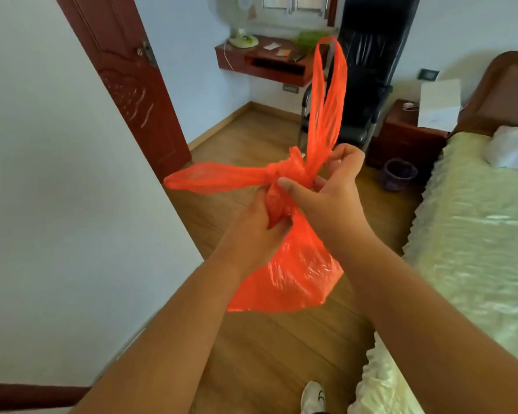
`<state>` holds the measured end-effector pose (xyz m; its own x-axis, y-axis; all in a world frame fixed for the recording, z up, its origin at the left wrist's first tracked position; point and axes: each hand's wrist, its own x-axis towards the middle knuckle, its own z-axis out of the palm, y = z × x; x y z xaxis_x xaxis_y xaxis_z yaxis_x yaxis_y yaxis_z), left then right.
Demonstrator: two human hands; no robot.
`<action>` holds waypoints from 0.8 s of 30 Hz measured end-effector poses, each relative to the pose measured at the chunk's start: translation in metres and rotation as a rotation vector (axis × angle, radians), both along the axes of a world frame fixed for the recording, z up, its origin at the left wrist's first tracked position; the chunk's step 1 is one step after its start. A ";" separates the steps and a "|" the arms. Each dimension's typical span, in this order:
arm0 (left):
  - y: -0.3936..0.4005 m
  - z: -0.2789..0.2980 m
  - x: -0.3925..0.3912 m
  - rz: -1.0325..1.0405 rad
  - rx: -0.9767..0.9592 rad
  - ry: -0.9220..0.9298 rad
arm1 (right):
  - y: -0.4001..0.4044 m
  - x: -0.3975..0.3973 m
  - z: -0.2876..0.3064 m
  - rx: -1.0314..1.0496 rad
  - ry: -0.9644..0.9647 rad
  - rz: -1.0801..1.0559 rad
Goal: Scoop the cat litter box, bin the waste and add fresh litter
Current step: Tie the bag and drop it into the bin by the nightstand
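Note:
An orange plastic bag (293, 276) hangs in the air in front of me, its neck twisted into a knot (290, 170). One handle loop stands up, the other sticks out to the left. My left hand (251, 231) grips the bag's neck just under the knot. My right hand (326, 189) pinches the plastic at the knot, at the base of the upright loop. The bag's contents are hidden. No litter box or scoop is in view.
I stand on a wooden floor (251, 354) between a white wall (57, 204) on the left and a bed (476, 249) on the right. A small purple bin (399, 174) sits by the nightstand (407, 138). Farther off are a black chair (368, 85), a wall desk (269, 61) and a red door (126, 85).

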<state>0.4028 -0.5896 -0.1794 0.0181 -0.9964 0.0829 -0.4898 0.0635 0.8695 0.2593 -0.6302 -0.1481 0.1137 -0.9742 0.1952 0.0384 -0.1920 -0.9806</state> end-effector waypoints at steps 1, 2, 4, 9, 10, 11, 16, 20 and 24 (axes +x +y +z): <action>-0.012 0.000 -0.003 0.000 0.002 0.001 | -0.008 -0.003 0.000 -0.042 0.018 0.006; -0.023 0.000 -0.006 -0.004 0.005 0.000 | -0.017 -0.006 0.000 -0.074 0.041 0.016; -0.043 0.001 -0.013 -0.027 0.008 -0.006 | -0.037 -0.011 -0.001 -0.095 0.128 0.027; -0.090 0.001 -0.022 -0.038 -0.004 -0.129 | -0.089 -0.025 0.000 -0.085 0.410 0.088; -0.098 0.002 -0.023 -0.025 -0.024 -0.151 | -0.099 -0.029 0.001 -0.087 0.448 0.091; -0.106 0.001 -0.024 0.001 -0.045 -0.162 | -0.109 -0.032 0.001 -0.088 0.480 0.086; -0.137 -0.006 -0.030 0.081 -0.140 0.015 | -0.154 -0.042 -0.006 -0.028 0.559 0.023; -0.164 -0.012 -0.027 0.033 -0.107 0.112 | -0.182 -0.043 -0.016 0.030 0.553 -0.006; -0.211 -0.027 -0.016 -0.028 -0.013 0.021 | -0.210 -0.040 -0.025 0.045 0.578 -0.028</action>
